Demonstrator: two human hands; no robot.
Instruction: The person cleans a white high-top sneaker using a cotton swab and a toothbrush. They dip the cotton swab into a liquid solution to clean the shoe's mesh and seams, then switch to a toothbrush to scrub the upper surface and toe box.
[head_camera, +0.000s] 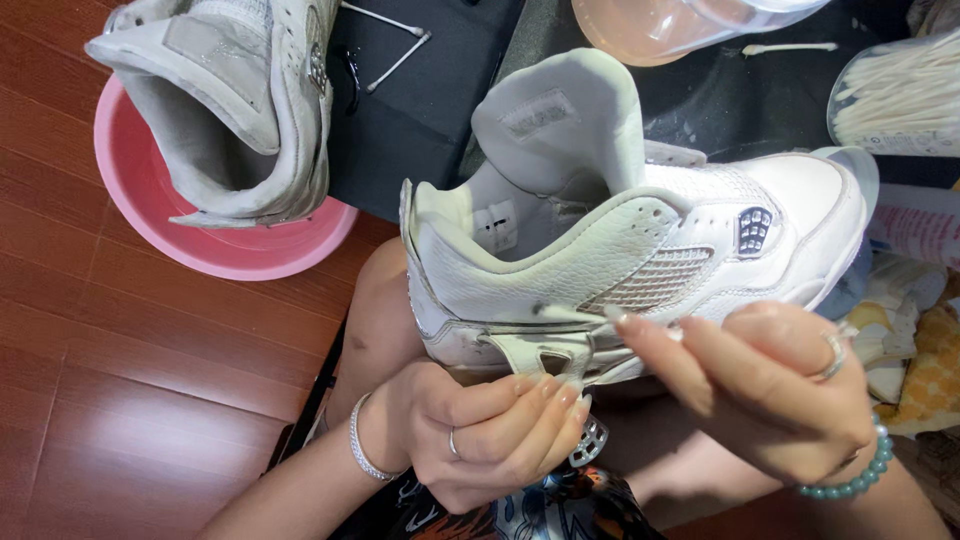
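A home, by the look of it — reddish wood-plank floor (120, 370) at eight o'clock, a pink plastic basin (230, 250) sitting on it at ten, and a tub of cotton swabs (900, 95) at two — household bits set out at floor level.

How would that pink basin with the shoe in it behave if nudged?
The pink basin looks like thin plastic, so probably light and quick to slide on the smooth wooden floor. The grey shoe overhangs its rim, so it may tip.
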